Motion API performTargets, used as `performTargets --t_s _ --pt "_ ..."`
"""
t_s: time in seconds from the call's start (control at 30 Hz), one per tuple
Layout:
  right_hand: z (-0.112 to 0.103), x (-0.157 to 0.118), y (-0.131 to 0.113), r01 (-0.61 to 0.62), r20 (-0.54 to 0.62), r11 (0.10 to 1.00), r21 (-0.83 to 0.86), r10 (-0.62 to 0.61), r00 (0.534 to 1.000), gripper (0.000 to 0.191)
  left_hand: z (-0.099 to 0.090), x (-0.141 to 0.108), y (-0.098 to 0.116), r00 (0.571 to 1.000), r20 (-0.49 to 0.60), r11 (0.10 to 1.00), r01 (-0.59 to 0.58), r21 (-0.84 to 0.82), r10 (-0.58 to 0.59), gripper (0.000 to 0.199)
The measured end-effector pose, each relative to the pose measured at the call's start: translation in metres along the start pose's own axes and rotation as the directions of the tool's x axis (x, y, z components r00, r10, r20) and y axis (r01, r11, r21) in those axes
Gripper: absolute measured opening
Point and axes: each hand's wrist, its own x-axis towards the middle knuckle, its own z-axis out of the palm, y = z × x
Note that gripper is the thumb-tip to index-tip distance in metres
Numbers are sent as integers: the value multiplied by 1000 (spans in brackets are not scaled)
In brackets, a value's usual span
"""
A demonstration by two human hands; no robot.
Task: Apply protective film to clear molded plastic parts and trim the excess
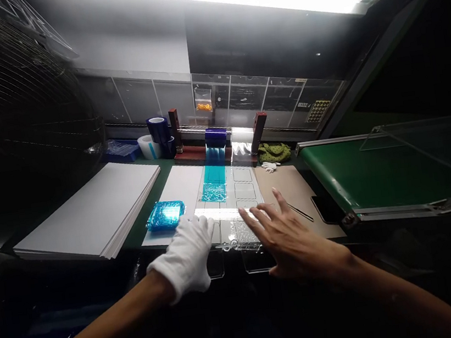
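Observation:
My left hand (189, 251), in a white glove, rests at the near edge of a clear sheet (231, 211) marked with outlined rectangles. Its fingers point forward, the thumb apart from them. To the right, my bare right hand (293, 237) has spread fingers, the index fingertip over a strip of clear film (243, 158). A strip of blue film (215, 178) runs down from a roll on a rod. Left of the strips lies a stack of blue-filmed pieces (166, 215). Neither hand visibly holds anything.
A thick stack of white sheets (93, 208) lies left; a fan (25, 95) stands beyond it. Blue tape rolls (159, 130) are at the back. Right are brown board (289, 182), a dark phone (325, 210), thin stick (301, 212) and green conveyor belt (334, 177).

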Motion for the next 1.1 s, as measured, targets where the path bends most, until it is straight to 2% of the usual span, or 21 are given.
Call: performTargets --t_s 0.07,0.1,0.17,0.2,0.27,0.3,0.33,0.37,0.43,0.5,0.53,0.57,0.63,0.7,0.73,0.8,0.83,0.9,0.97,1.03,1.1 --pt "3 3 5 -6 3 1000 9 6 1000 130 -1 12 5 1000 9 998 -12 69 12 72" --pt "8 0 12 -20 18 998 66 19 1000 130 4 15 7 1000 -8 1000 -13 10 13 74" --pt "28 -11 32 -78 86 957 281 56 995 128 24 17 8 998 -55 956 -43 -290 28 87" --pt "40 -19 42 -119 135 901 418 68 989 126 37 18 11 996 -82 871 -67 -486 31 94" --pt "67 -33 59 -216 237 742 635 79 968 126 63 21 19 989 -132 557 -144 -818 63 102" --pt "78 -39 65 -257 277 675 691 82 957 127 74 25 25 989 -144 415 -140 -899 21 104" --pt "86 -44 69 -289 303 640 712 92 949 129 82 29 31 988 -156 321 -151 -935 9 108" --pt "91 -47 72 -310 315 641 703 111 943 131 87 35 35 987 -159 291 -154 -944 6 110" --pt "87 -51 77 -313 295 708 633 153 943 131 83 46 34 991 -122 402 -134 -906 55 111" --pt "70 -53 83 -283 254 780 558 164 953 128 65 54 20 989 -38 570 -112 -814 141 109" --pt "60 -54 87 -260 242 801 539 149 959 126 52 56 12 982 -1 612 -120 -781 191 110" --pt "50 -55 91 -237 241 807 541 121 963 125 40 57 4 969 19 616 -142 -774 248 110" --pt "37 -58 101 -202 258 783 588 55 965 124 20 58 -6 926 32 562 -201 -802 377 113" --pt "36 -60 113 -180 258 749 637 12 966 126 12 63 -2 910 36 545 -215 -811 413 114" --pt "40 -60 121 -178 248 744 644 17 969 128 14 67 4 932 37 585 -195 -787 361 112" --pt "56 -58 140 -207 222 765 609 86 971 130 27 81 23 997 11 729 -52 -682 81 107" --pt "68 -55 152 -246 207 783 571 153 966 131 36 90 33 995 -28 781 61 -622 -99 104" --pt "98 -44 183 -369 172 794 484 327 929 130 54 107 53 923 -78 778 270 -567 -377 102" --pt "133 -26 220 -509 138 755 414 501 855 127 71 117 69 866 -43 684 362 -633 -498 100" --pt "168 -2 258 -622 145 694 362 617 774 125 86 119 83 862 53 530 356 -770 -503 96" --pt "199 25 290 -669 203 673 314 641 740 124 100 114 95 872 173 342 353 -871 -458 93"
